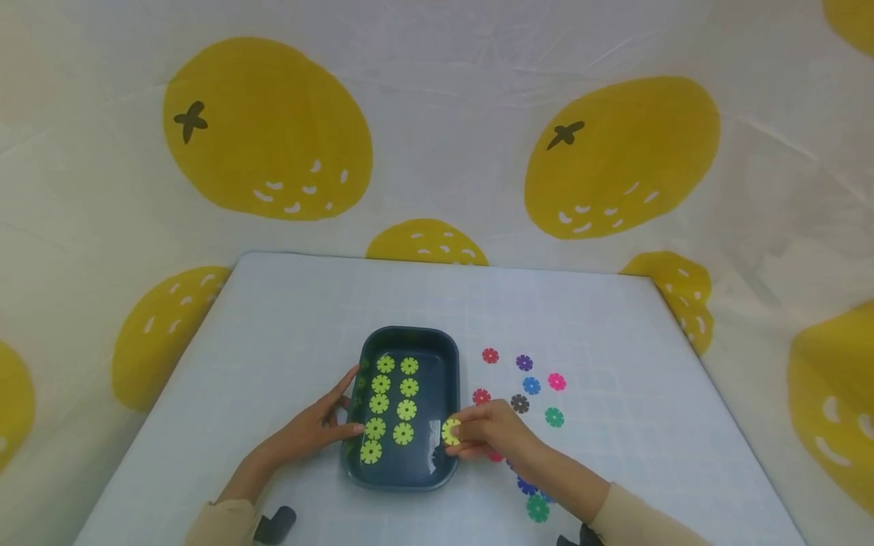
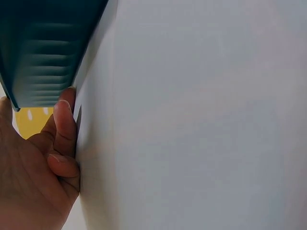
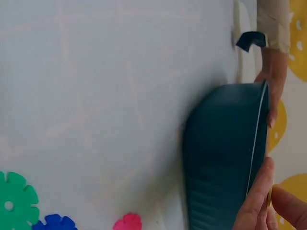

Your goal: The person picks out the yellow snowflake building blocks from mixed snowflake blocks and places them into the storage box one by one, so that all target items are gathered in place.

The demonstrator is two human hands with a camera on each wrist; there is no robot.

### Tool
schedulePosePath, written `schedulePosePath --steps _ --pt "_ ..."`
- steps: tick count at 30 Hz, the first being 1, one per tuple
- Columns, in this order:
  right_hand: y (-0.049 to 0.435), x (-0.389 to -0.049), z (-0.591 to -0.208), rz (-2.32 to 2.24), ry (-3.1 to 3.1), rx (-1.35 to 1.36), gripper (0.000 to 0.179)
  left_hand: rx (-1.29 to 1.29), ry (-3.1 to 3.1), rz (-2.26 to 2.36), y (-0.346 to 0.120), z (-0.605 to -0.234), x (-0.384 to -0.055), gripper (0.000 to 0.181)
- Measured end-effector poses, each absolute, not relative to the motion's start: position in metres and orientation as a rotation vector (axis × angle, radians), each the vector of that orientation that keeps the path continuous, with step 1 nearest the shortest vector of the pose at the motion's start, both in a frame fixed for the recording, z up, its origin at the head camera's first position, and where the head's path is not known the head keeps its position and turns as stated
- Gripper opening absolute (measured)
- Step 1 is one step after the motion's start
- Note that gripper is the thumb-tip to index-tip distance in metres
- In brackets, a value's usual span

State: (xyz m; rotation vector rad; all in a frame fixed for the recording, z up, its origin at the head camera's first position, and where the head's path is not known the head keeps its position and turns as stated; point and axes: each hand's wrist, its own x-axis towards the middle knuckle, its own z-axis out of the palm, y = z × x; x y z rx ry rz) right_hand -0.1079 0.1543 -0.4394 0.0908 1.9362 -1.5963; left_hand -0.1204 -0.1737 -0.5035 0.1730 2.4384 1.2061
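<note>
My right hand (image 1: 488, 431) pinches a yellow-green snowflake disc (image 1: 451, 432) between thumb and fingers, just over the right rim of a dark teal tray (image 1: 426, 478). Inside the tray lie several more yellow-green discs (image 1: 407, 410), laid out in two columns, the left one longer. At the opposite side, my left hand (image 1: 319, 425) rests against the tray's left edge with thumb and index finger spread along the rim. From the left wrist, that hand's lower fingers (image 2: 64, 127) show loosely bent beside the ribbed tray wall (image 2: 48, 62).
Right of the tray, loose discs are scattered on the pale tablecloth (image 1: 614, 425): red (image 1: 490, 356), purple (image 1: 524, 362), blue (image 1: 531, 386), pink (image 1: 556, 381), dark grey (image 1: 520, 403) and green (image 1: 554, 417). Others lie partly under my right forearm, near another green disc (image 1: 538, 509).
</note>
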Motion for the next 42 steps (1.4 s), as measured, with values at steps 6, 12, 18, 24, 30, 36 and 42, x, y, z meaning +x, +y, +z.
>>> schedulePosePath --steps 6,12,18,24,30,36,42 --pt "0.141 -0.122 -0.429 -1.494 1.922 0.024 0.023 0.141 2.434 1.21 -0.172 -0.505 -0.122 0.098" --pt "0.127 -0.13 -0.419 -1.349 1.917 -0.017 0.021 0.145 2.436 1.208 -0.173 -0.504 -0.122 0.097" --pt "0.117 -0.136 -0.417 -1.257 1.894 -0.092 0.016 0.17 2.433 1.222 -0.173 -0.501 -0.121 0.097" --pt "0.11 -0.148 -0.416 -1.172 1.843 -0.267 0.009 0.187 2.436 1.228 -0.175 -0.505 -0.121 0.097" --pt "0.104 -0.159 -0.416 -1.085 1.786 -0.388 0.009 0.196 2.445 1.228 -0.173 -0.503 -0.12 0.097" --pt "0.091 -0.163 -0.415 -1.041 1.779 -0.436 0.007 0.215 2.446 1.236 -0.173 -0.503 -0.12 0.096" --pt "0.077 -0.167 -0.415 -1.012 1.756 -0.502 0.005 0.223 2.438 1.247 -0.175 -0.503 -0.12 0.096"
